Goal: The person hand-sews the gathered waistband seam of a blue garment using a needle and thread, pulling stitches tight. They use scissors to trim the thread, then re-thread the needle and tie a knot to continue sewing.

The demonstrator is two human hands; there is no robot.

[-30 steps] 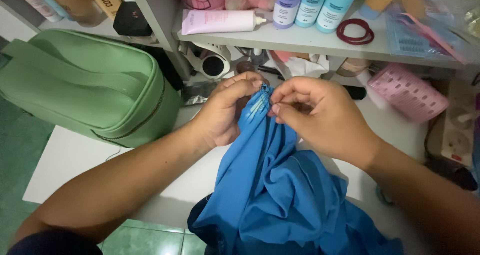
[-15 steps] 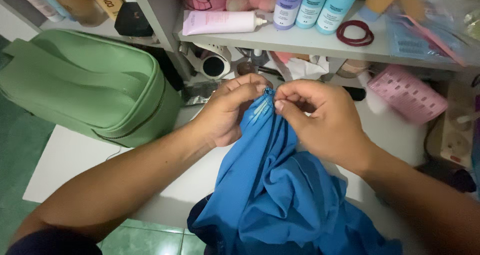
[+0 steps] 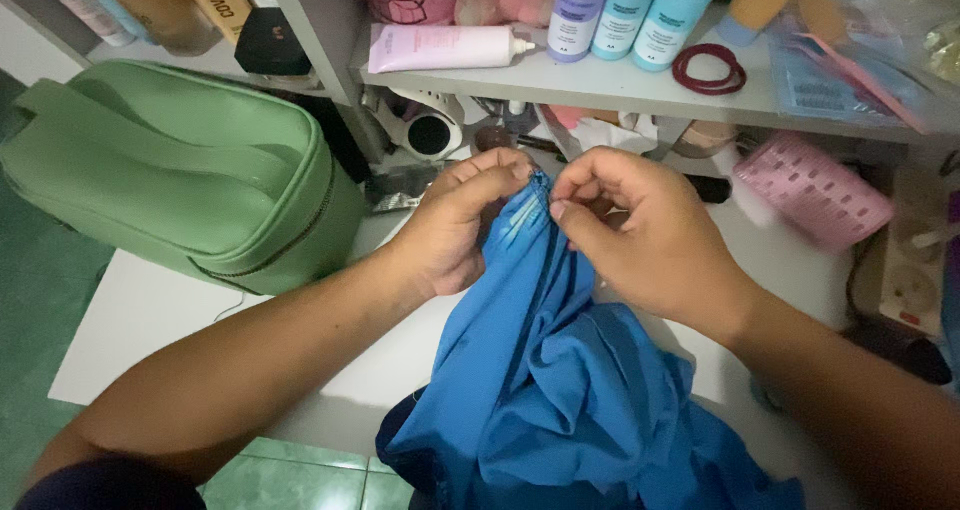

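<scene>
Both hands pinch the blue garment [image 3: 560, 390] at its top edge: left hand [image 3: 465, 225] grip and right hand [image 3: 640, 235] grip closed on the fabric. Rest hangs off the white counter [image 3: 150, 320]; holding it raised keeps the edge taut between them.

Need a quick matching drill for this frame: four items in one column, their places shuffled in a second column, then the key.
Items:
1. blue garment
2. green bag
3. red hair ties
4. pink tube

Places:
A. lying on its side on the shelf, left of the bottles
B. pinched at its top edge between the left hand and right hand
C. on the white table, left of both hands
D. on the shelf, right of the bottles

Pairs: 1-B, 2-C, 3-D, 4-A
</scene>
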